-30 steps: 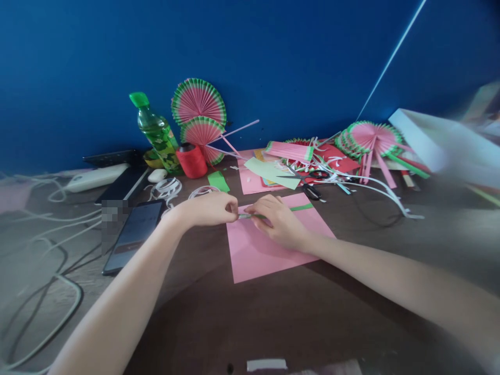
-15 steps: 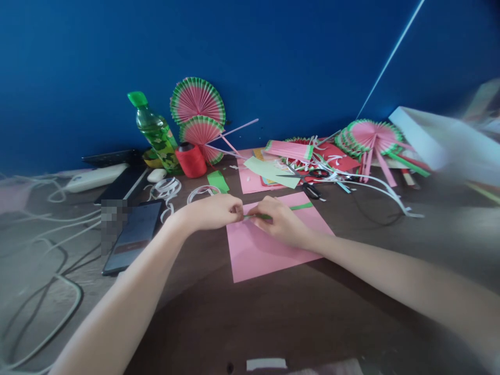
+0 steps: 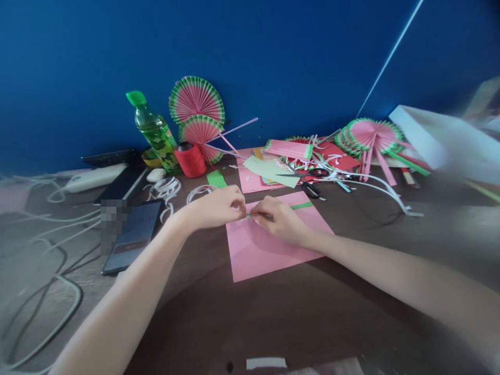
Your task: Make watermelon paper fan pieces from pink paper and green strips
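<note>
A pink sheet of paper (image 3: 265,255) lies flat on the dark table in front of me. Along its far edge runs a narrow green paper strip (image 3: 302,205), partly hidden under my fingers. My right hand (image 3: 277,221) rests over the sheet, with thumb and fingers pinched on the strip. Just left of it, my left hand (image 3: 224,205) is closed in a pinch at the strip's left end, near the sheet's far left corner. The fingertips of both hands are close together.
Behind the sheet lie scissors (image 3: 308,174), a pale green paper (image 3: 271,171) and several scraps. Pink-green folded fans (image 3: 197,99) lean on the blue wall beside a green bottle (image 3: 156,133) and red thread spool (image 3: 190,160). A phone (image 3: 135,234) and cables sit left.
My left hand has risen slightly, with its fingers arched more and its tips nearer my right hand. The right hand has hardly moved, and the sheet stays in place.
</note>
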`<state>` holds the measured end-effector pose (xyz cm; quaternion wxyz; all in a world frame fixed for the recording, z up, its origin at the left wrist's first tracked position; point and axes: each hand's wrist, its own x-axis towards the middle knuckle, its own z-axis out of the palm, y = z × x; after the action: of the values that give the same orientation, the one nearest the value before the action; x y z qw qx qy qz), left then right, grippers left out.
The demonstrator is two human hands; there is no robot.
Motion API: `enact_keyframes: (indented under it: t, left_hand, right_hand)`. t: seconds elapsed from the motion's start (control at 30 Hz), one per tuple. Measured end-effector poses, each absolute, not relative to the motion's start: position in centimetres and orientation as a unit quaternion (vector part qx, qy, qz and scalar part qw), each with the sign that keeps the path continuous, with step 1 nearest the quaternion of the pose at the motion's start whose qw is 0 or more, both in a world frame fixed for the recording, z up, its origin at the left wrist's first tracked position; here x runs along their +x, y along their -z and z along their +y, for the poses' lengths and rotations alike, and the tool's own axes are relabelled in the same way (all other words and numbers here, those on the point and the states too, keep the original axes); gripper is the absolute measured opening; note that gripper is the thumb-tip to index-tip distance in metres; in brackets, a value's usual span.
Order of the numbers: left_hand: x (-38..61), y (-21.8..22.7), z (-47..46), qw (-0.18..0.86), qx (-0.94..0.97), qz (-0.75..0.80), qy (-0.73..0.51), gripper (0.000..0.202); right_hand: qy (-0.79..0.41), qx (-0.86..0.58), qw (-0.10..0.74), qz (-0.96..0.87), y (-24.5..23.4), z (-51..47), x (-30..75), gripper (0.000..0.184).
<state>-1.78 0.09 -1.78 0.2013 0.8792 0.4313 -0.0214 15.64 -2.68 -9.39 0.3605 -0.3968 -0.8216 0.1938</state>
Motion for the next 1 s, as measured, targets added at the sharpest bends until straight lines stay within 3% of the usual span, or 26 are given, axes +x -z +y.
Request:
enact_keyframes:
  t: [0.3, 1.0]
  left_hand:
    - [-1.90, 1.64, 0.26, 0.262, 0.851, 0.454, 0.037, 0.012]
    - [-1.40, 1.87, -0.02, 0.244, 0.838, 0.487, 0.038, 0.008]
  right_hand:
    - [-0.161, -0.374, 0.359, -0.840, 9.71, -2.75, 15.66, 0.014]
    - [-0.145, -0.365, 0.351, -0.850, 9.70, -2.80, 15.64, 0.016]
